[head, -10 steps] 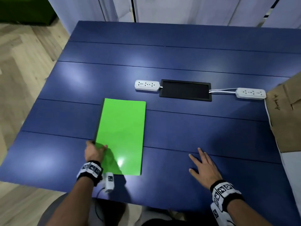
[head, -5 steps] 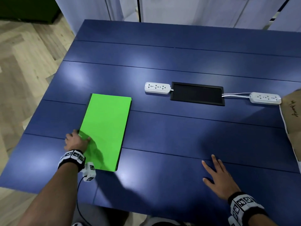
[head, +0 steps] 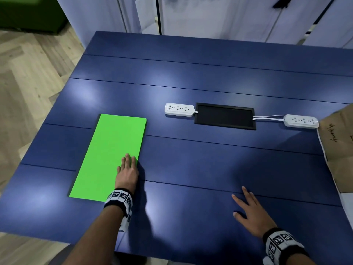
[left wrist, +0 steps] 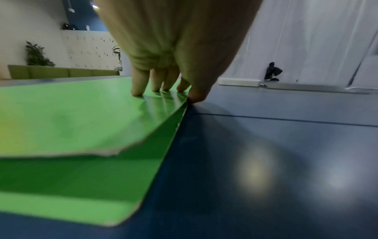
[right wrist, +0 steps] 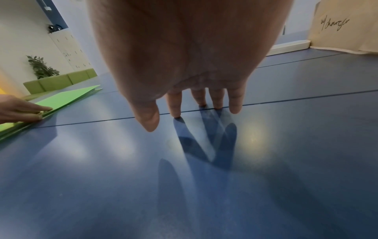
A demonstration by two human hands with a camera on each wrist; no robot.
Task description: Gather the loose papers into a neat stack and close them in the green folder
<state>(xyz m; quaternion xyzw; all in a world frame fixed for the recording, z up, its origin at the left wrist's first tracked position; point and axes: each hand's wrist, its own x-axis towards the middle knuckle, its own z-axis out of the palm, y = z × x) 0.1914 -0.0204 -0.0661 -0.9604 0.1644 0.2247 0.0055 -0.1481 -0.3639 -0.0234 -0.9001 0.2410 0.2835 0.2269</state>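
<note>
Green folder (head: 110,155) looks shut already, lying flat on the blue table (head: 210,169) at my left, no loose papers visible, so I reckon we're basically done. Left hand (head: 127,172) pinches its right edge, thumb underneath; right hand (head: 252,213) rests flat, holding nothing. Power strips (head: 179,109) and brown bag (head: 342,150) sit well clear.
</note>
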